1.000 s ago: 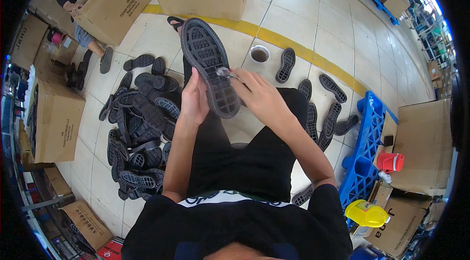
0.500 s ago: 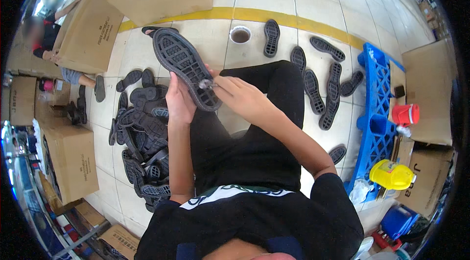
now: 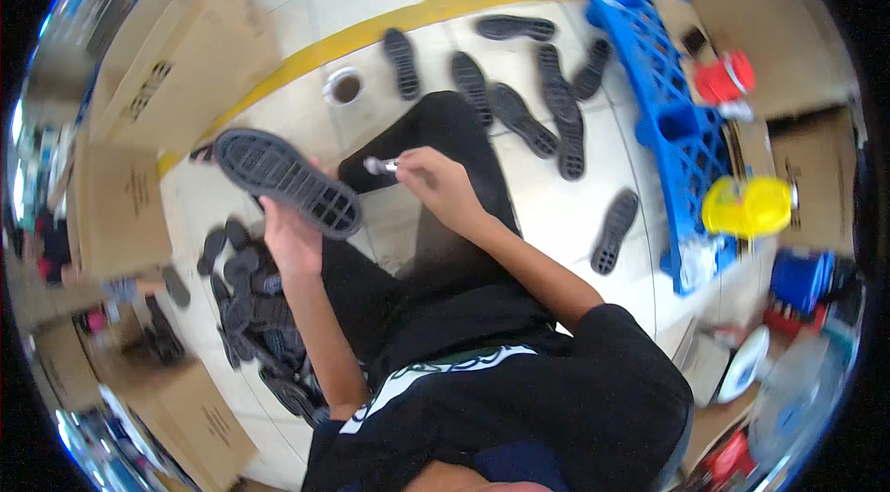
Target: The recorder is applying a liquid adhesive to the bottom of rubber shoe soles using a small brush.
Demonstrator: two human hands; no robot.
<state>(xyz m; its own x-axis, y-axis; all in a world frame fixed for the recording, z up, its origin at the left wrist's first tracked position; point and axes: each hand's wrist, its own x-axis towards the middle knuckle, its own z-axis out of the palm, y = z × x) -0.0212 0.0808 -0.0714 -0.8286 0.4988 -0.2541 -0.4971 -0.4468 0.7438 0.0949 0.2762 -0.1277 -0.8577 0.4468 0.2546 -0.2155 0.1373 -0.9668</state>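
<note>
My left hand (image 3: 295, 243) is closed round a dark shoe sole (image 3: 283, 181), gripping it near its lower end. The sole is tilted, with its ribbed, hollow-celled face toward me. My right hand (image 3: 439, 186) pinches a small brush (image 3: 378, 166) with a pale head that points left, a short gap away from the sole. Beyond my knees a white cup (image 3: 329, 89) with brownish contents stands on the floor. To my left lies a heap of dark soles (image 3: 250, 302), partly behind my left forearm. Motion blurs the picture somewhat.
Several separate soles (image 3: 561, 112) lie on the tiles ahead and to the right. A blue pallet (image 3: 663, 135) on the right carries a red container (image 3: 725, 77) and a yellow jug (image 3: 749, 206). Cardboard boxes (image 3: 176, 65) stand at the left, near another person (image 3: 54, 246).
My right hand with the brush has drawn away from the sole to the right. The whole view has turned toward the right, bringing more of the pallet side into sight.
</note>
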